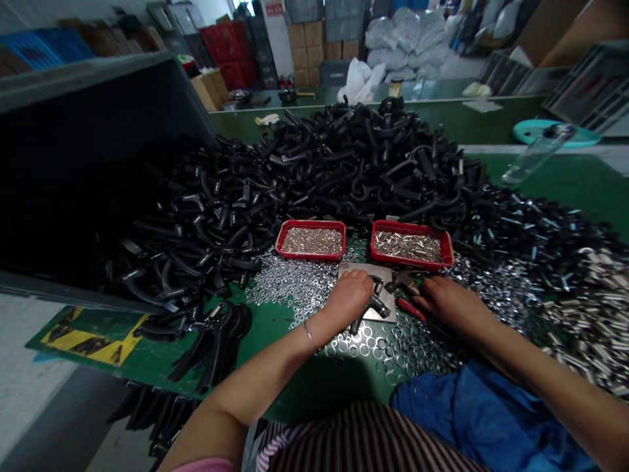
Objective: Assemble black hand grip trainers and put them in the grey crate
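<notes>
My left hand (348, 298) is closed on a black curved plastic part (377, 305) with a shiny metal fitting, held over a small square metal plate (383, 274). Much of that part is hidden by my fingers. My right hand (449, 301) is closed around red-handled pliers (411, 309), whose jaws point left toward the black part. Loose metal rings (388, 351) lie just in front of the plate. Behind it stand two red trays: the left tray (310, 257) holds tiny metal pieces, and the right tray (413, 263) holds small metal pins.
A large heap of black curved parts (344, 157) spills from a tipped grey crate (191, 98) on the left. Small nuts (289, 278) are spread left of the plate. Metal sleeves (594, 314) pile up at the right. Blue cloth (462, 406) lies by my right forearm.
</notes>
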`<control>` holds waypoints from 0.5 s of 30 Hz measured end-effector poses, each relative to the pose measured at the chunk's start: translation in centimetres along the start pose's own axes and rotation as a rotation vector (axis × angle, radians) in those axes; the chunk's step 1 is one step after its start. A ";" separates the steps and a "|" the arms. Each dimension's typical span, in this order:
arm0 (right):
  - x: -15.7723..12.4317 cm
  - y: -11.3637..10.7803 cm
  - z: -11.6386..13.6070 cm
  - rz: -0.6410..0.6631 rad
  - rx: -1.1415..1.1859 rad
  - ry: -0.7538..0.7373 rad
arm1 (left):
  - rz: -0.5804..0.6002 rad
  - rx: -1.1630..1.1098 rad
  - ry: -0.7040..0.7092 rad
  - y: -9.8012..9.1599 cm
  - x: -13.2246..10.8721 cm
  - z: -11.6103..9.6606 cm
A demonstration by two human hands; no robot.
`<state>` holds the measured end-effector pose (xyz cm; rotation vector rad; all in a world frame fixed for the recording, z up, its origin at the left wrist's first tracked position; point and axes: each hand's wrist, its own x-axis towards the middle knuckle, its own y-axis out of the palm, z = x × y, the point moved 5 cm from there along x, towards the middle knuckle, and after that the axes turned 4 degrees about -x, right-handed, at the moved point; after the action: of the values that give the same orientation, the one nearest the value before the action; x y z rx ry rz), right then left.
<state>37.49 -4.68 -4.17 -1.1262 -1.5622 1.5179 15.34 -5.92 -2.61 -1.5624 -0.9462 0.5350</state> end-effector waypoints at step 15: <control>-1.6 -3.2 1.7 -0.094 0.436 -0.001 | -0.035 -0.084 -0.113 0.6 -3.1 -1.9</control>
<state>36.19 -6.61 -1.00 -0.7920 -1.1841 1.6870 15.20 -9.49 -3.24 -1.6008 -1.0922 0.5701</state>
